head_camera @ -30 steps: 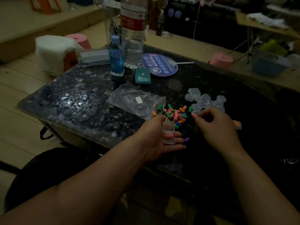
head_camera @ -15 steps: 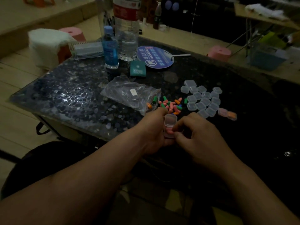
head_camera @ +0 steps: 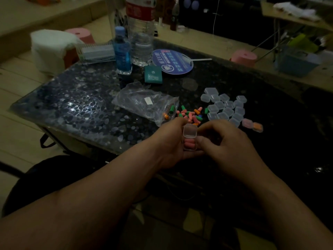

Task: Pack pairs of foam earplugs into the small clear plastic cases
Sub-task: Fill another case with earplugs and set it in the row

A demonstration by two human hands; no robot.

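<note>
My left hand [head_camera: 172,147] holds a small clear case [head_camera: 189,138] with its lid flipped up; two pink earplugs lie side by side inside it. My right hand [head_camera: 227,141] is against the case's right side, thumb and fingers curled at its lid and edge. A loose pile of pink, green and orange earplugs [head_camera: 191,115] lies on the dark table just beyond my hands. A cluster of several empty clear cases [head_camera: 224,107] sits to the right of the pile. Two filled cases [head_camera: 252,125], one with pink and one with orange plugs, lie at the cluster's right end.
A crumpled clear plastic bag [head_camera: 144,103] with a few earplugs at its mouth lies left of the pile. Behind it stand a blue bottle [head_camera: 122,51], a large water bottle [head_camera: 141,29], a teal card box [head_camera: 153,74] and a round blue fan [head_camera: 173,61]. The table edge [head_camera: 72,132] runs near my left arm.
My right hand came back from the earplug pile to the case held in my left hand. The case held one pink earplug a second ago and now holds two.
</note>
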